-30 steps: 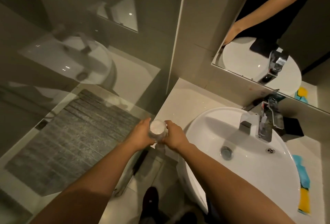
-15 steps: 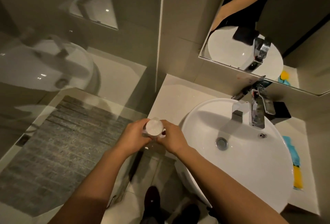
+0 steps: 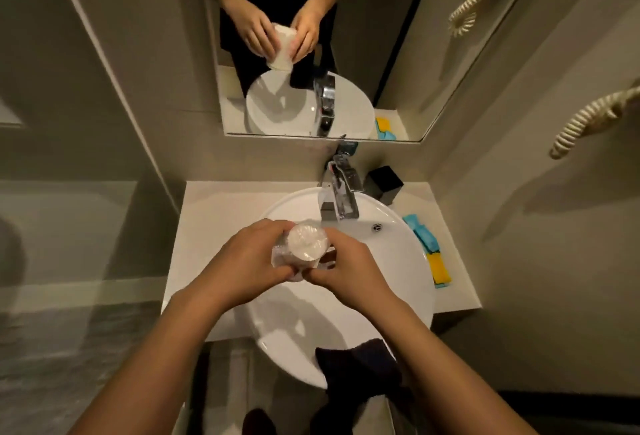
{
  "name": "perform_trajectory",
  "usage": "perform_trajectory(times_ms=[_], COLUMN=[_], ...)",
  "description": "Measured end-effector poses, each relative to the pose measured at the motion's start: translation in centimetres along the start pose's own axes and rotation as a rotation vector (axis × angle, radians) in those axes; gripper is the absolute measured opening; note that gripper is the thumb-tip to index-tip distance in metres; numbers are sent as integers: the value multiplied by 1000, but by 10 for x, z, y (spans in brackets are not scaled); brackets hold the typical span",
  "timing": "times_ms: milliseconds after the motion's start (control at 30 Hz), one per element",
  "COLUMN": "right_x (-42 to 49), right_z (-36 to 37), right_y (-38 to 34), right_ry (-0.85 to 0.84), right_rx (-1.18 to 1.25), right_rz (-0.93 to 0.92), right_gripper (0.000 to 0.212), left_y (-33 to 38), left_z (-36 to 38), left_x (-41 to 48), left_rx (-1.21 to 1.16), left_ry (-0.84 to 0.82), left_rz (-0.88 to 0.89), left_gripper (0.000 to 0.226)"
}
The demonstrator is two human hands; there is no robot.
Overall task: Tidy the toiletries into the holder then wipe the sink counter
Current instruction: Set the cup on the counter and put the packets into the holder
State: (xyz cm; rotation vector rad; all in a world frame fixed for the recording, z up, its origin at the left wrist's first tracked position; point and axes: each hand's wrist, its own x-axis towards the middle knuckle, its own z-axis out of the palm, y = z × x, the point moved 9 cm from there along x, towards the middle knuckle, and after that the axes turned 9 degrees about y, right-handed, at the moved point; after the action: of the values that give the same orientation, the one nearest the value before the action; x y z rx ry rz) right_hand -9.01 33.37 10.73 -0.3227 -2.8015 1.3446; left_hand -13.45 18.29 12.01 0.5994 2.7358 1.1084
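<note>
Over the white basin [image 3: 391, 275] both hands hold one small clear cup in crinkly plastic wrap [image 3: 306, 244], seen from above with a pale round top. My left hand [image 3: 249, 263] grips its left side and my right hand [image 3: 348, 273] its right side. The mirror [image 3: 398, 53] reflects the same cup as a whitish wrapped tumbler between the two hands. A black square holder [image 3: 385, 182] stands on the counter behind the tap, to its right. A blue and yellow cloth [image 3: 431, 254] lies on the counter right of the basin.
A chrome tap [image 3: 338, 197] rises at the back of the basin. A dark towel [image 3: 360, 370] hangs over the basin's front rim. The pale counter [image 3: 214, 216] runs left of the basin to a glass shower wall [image 3: 79, 192]. Coiled cords [image 3: 585, 122] hang on the right wall.
The view has swung right from the counter's left end to face the basin and mirror. Both hands, still holding the wrapped cup, have come from the counter's left edge to above the basin.
</note>
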Motion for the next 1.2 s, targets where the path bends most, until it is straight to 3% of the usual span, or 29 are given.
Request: perform_trajectory(times_ms=[300,433,667,900,1200], right_x=[-5,18,98,188,241], right_z=[-157,-212,-266,-263,-232], right_y=[85,118,185,264,340], right_ry=[295,389,401,392,418], right_rx=[-20,-42,-55,-68,-103], right_rz=[159,193,241,292,436], right_gripper=[50,49,58,60,53], left_y=[151,197,222,203,160], left_z=[98,134,195,264,348], left_x=[86,133,227,310,373], left_rx=[105,121,53,-62,77], left_ry=[-153,-181,-195,-202,-274], left_rz=[375,446,350,178,11], left_gripper=[62,59,69,63,28])
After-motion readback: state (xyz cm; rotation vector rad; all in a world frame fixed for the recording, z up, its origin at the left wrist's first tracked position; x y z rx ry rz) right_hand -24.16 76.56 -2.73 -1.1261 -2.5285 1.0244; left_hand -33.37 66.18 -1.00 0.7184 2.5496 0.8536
